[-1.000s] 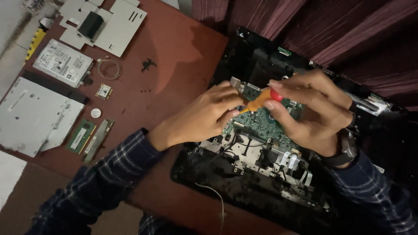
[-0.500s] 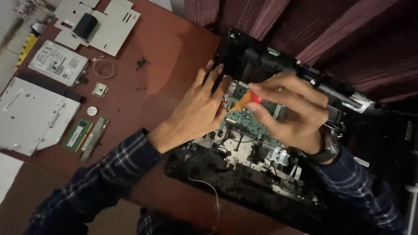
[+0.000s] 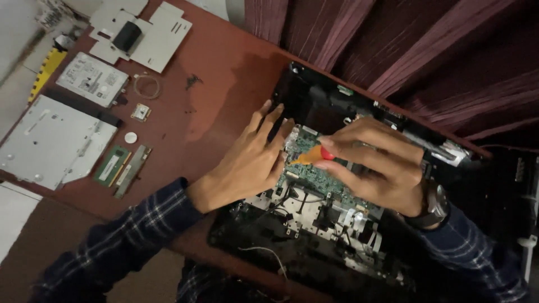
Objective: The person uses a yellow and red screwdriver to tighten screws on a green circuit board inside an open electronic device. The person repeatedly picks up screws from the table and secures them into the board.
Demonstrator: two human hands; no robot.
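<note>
An opened black laptop point(image 3: 314, 101) lies on a reddish-brown table point(image 3: 224, 73), its green circuit board point(image 3: 320, 179) bare. My right hand point(image 3: 376, 168) grips a small screwdriver point(image 3: 311, 155) with an orange and red handle, tip down on the board's upper left part. My left hand point(image 3: 252, 160) rests flat on the laptop's left edge, fingers spread and touching the board beside the screwdriver. It holds nothing. A watch sits on my right wrist point(image 3: 435, 205).
Removed parts lie at the table's left: a silver optical drive point(image 3: 50, 140), a hard disk point(image 3: 92, 78), grey cover plates point(image 3: 146, 33), memory sticks point(image 3: 120, 168), a coin cell point(image 3: 130, 137) and a small wire loop point(image 3: 147, 86). A dark red curtain point(image 3: 393, 39) hangs behind.
My left hand has opened from a curled hold near the screwdriver and now lies flat with fingers spread. The screwdriver has stayed on the board in my right hand.
</note>
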